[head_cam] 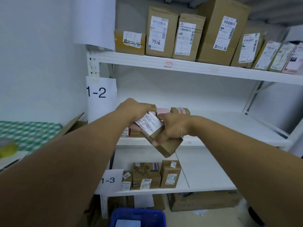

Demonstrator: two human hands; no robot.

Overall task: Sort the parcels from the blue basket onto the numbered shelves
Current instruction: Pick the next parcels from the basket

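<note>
**Small parcel being read in front of the 1-2 shelf**

The person is holding a small cardboard parcel (168,149) with both hands, just in front of the front edge of the 1-2 shelf (229,142). The left hand (132,112) is curling its fingers over the parcel's upper end, and the right hand (172,126) is wrapping around the lower part, its thumb pressing on the side edge. The parcel is tilting, with its white shipping label (149,123) facing up toward the camera, so this is probably the step of checking the handwritten mark before shelving.

The paper sign reading 1-2 (96,92) is hanging at the left end of the 1-2 shelf. A few small parcels (180,110) are sitting on the 1-2 shelf just behind the hands, and the rest of its surface to the right is showing bare. Larger boxes (218,30) are standing on the shelf above the 1-2 shelf. More small boxes (147,176) are standing on the shelf below it, beside the 1-3 sign (108,180). The blue basket (137,215) is sitting on the floor, well below the 1-2 shelf, with something pale inside.

The next move is likely calling for carrying the parcel forward over the shelf edge and setting it down beside the small parcels there, label outward, if the mark is matching 1-2. The mark itself is too small to read.
</note>
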